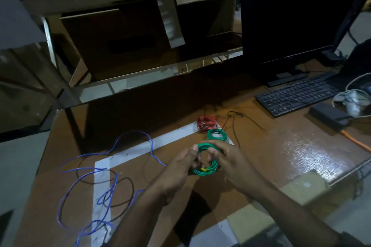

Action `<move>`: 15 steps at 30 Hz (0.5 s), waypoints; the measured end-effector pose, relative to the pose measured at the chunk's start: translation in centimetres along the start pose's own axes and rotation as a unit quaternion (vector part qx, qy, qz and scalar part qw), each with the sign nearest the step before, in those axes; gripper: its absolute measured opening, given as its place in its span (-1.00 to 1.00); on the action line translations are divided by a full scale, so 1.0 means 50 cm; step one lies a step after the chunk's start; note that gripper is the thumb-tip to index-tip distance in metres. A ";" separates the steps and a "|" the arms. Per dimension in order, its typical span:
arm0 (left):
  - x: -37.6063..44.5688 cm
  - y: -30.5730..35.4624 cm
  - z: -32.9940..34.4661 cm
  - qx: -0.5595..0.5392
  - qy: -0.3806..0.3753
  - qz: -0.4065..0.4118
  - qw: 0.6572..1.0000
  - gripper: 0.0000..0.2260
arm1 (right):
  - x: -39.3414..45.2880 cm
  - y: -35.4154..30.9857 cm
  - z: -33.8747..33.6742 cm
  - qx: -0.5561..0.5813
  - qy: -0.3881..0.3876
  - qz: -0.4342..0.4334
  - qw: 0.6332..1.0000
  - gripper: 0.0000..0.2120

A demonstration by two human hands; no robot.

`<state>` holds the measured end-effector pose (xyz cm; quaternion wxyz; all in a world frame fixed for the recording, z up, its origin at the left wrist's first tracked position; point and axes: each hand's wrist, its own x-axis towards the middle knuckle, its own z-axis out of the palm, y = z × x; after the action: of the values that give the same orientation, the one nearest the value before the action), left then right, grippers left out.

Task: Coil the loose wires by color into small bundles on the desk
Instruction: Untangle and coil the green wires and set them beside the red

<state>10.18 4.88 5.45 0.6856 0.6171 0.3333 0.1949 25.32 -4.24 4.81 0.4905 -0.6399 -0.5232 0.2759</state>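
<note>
No brand, label or writing can be read anywhere; the dark monitor and black keyboard at the far right of the brown counter are too dim to make out any lettering. Above the middle of the counter both hands hold a green wire coil: the left hand pinches its left edge with thumb and curled fingers, and the right hand grips its upper right rim with fingers curled over the loops. A small yellow mark shows on the coil's lower edge. Just beyond it a second green coil lies on the counter, touching or nearly touching a red coil behind it. Thin black wires trail across the surface to the right of those bundles. To the left, a loose blue wire sprawls in wide loops, crossing a loose dark wire and strips of white tape stuck on the counter. A dark box and a tangle of white cable sit near the keyboard's right end.
</note>
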 end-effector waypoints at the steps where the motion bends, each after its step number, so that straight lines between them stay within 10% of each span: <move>1: 0.000 -0.001 0.010 -0.016 -0.004 0.010 1.000 -0.69 | -0.002 0.001 -0.003 -0.014 0.017 -0.009 1.000 -0.76; 7: 0.007 -0.005 0.064 -0.182 -0.023 0.010 0.983 -0.75 | 0.011 0.024 -0.028 -0.047 0.046 -0.022 0.998 -0.76; 15: 0.072 -0.022 0.148 -0.086 0.050 0.004 0.995 -0.71 | 0.037 0.078 -0.129 0.021 -0.051 0.032 0.998 -0.66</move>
<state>17.73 1.83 3.73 0.7179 0.5464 0.3470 0.2564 32.99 -4.59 3.89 0.4674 -0.6310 -0.5207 0.3351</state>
